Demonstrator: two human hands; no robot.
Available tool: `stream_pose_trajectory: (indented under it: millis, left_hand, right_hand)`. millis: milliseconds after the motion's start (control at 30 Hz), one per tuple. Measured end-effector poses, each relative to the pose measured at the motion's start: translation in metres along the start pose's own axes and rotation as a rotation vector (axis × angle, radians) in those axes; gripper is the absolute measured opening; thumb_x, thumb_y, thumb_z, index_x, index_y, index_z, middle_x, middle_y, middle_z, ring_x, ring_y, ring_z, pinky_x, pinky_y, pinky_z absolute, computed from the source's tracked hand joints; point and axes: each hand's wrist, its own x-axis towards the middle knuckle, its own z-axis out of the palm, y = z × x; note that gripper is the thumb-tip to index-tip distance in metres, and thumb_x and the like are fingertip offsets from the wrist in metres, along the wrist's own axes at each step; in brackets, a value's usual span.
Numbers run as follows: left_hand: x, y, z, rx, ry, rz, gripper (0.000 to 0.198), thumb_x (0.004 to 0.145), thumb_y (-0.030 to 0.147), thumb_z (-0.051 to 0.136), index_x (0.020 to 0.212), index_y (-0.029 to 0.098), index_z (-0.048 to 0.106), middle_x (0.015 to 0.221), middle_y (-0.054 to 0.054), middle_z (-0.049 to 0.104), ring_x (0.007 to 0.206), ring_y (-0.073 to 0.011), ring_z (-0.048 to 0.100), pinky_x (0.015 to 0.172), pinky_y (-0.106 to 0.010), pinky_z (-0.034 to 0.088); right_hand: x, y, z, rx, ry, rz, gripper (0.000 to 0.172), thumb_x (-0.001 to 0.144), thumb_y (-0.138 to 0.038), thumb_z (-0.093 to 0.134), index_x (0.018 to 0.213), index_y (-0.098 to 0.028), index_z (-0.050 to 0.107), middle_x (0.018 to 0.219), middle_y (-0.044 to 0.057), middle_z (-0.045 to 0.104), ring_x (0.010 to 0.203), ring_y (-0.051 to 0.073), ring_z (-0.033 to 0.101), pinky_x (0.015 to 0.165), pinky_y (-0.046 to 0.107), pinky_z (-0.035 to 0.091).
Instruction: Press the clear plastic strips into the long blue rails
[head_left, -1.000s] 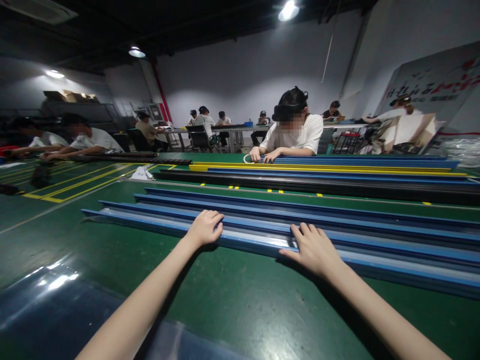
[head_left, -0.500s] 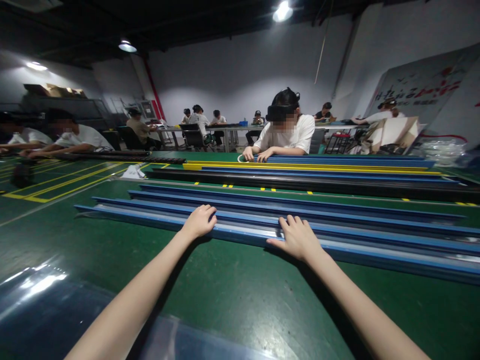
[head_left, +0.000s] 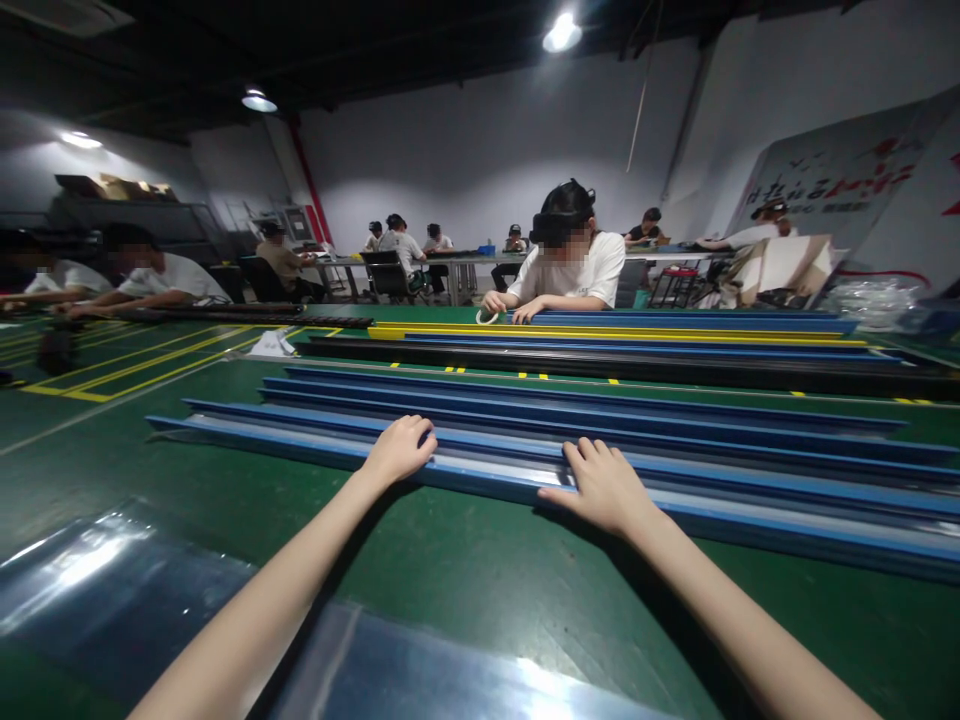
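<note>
Nearest to me on the green table lies a long blue channel profile with a pale, shiny strip along its inside. My left hand is closed over it left of the middle, fingers curled into the trough. Farther right, my right hand grips the same profile, thumb on the near edge and fingers reaching across to the far wall. Just behind it run more blue profiles, roughly parallel to it.
Clear plastic film covers part of the green table close to me. Beyond the blue profiles lie a black profile and a yellow one. Across the table a co-worker holds a white ring-shaped roll.
Both hands keep their hold on the near blue profile, with only a slight shift in the view. The co-worker's hand has moved a little on the white roll.
</note>
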Motion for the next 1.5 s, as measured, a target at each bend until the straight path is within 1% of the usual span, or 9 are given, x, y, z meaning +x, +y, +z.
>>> stream_pose_trajectory:
  millis: [167,267,367,567,700,867,1067,1267,1500]
  left_hand:
    - [0.004,-0.002,-0.006,0.009,-0.084,0.028,0.027,0.085,0.031,0.036,0.082,0.017,0.059,0.084,-0.006,0.063,0.085,-0.019,0.056,0.076,-0.031,0.044]
    - [0.015,0.007,-0.008,0.021,-0.04,0.106,0.03,0.086,0.031,0.035,0.08,0.016,0.06,0.097,-0.009,0.061,0.097,-0.0207,0.052,0.086,-0.033,0.041]
    - [0.033,0.029,-0.007,0.011,-0.018,0.171,0.025,0.085,0.027,0.037,0.093,0.016,0.058,0.102,-0.008,0.059,0.1,-0.02,0.051,0.089,-0.033,0.04]
    - [0.092,0.087,0.008,0.019,-0.077,0.258,0.032,0.081,0.024,0.045,0.111,0.016,0.051,0.115,-0.009,0.054,0.109,-0.0217,0.047,0.091,-0.033,0.038]
    - [0.132,0.109,0.023,0.026,-0.229,0.214,0.052,0.075,0.028,0.055,0.123,0.014,0.041,0.127,-0.013,0.045,0.117,-0.0249,0.04,0.095,-0.034,0.035]
    - [0.158,0.11,0.041,0.029,-0.482,0.191,0.079,0.066,0.05,0.063,0.13,0.016,0.032,0.127,-0.015,0.045,0.117,-0.0295,0.041,0.095,-0.039,0.033]
    - [0.163,0.097,0.05,0.031,-0.427,0.314,0.084,0.061,0.067,0.056,0.127,0.018,0.037,0.117,-0.013,0.053,0.106,-0.0303,0.049,0.087,-0.038,0.038]
    - [0.169,0.092,0.034,0.053,-0.463,0.38,0.088,0.061,0.065,0.057,0.132,0.018,0.034,0.117,-0.012,0.054,0.108,-0.0282,0.05,0.086,-0.032,0.039]
    - [0.172,0.087,-0.025,0.148,-0.331,0.491,0.085,0.062,0.07,0.051,0.129,0.018,0.038,0.104,-0.011,0.06,0.092,-0.0247,0.058,0.073,-0.028,0.041]
  right_hand:
    - [-0.005,-0.003,-0.006,0.026,-0.026,0.0,0.074,0.074,-0.073,0.027,0.108,-0.013,0.053,0.104,0.016,0.057,0.095,0.03,0.051,0.077,0.039,0.036]
    - [-0.002,0.003,-0.01,0.085,-0.064,-0.019,0.064,0.081,-0.065,0.022,0.108,-0.016,0.053,0.105,0.014,0.058,0.096,0.027,0.052,0.076,0.038,0.037]
    - [0.007,0.019,-0.013,0.126,-0.042,-0.004,0.051,0.089,-0.05,0.019,0.107,-0.019,0.053,0.104,0.011,0.06,0.096,0.023,0.053,0.077,0.034,0.037]
    - [0.038,0.073,-0.007,0.038,0.054,0.125,0.032,0.085,-0.037,0.038,0.104,-0.017,0.055,0.102,0.01,0.06,0.096,0.024,0.053,0.074,0.033,0.039]
    - [0.055,0.106,0.006,0.026,0.019,0.168,0.039,0.077,-0.041,0.051,0.109,-0.016,0.053,0.111,0.013,0.057,0.101,0.027,0.052,0.077,0.035,0.04]
    - [0.07,0.124,0.025,0.067,-0.027,0.146,0.066,0.066,-0.052,0.062,0.119,-0.017,0.047,0.121,0.014,0.052,0.11,0.03,0.048,0.085,0.04,0.039]
    - [0.08,0.132,0.036,0.01,-0.003,0.04,0.067,0.068,-0.067,0.048,0.112,-0.017,0.053,0.104,0.014,0.06,0.095,0.028,0.055,0.078,0.037,0.041]
    - [0.077,0.135,0.031,-0.099,0.107,-0.019,0.068,0.073,-0.07,0.036,0.111,-0.016,0.054,0.104,0.013,0.06,0.091,0.026,0.055,0.074,0.034,0.04]
    - [0.07,0.127,-0.011,-0.197,0.303,-0.024,0.068,0.077,-0.069,0.031,0.111,-0.015,0.053,0.1,0.012,0.061,0.087,0.023,0.054,0.073,0.031,0.036]
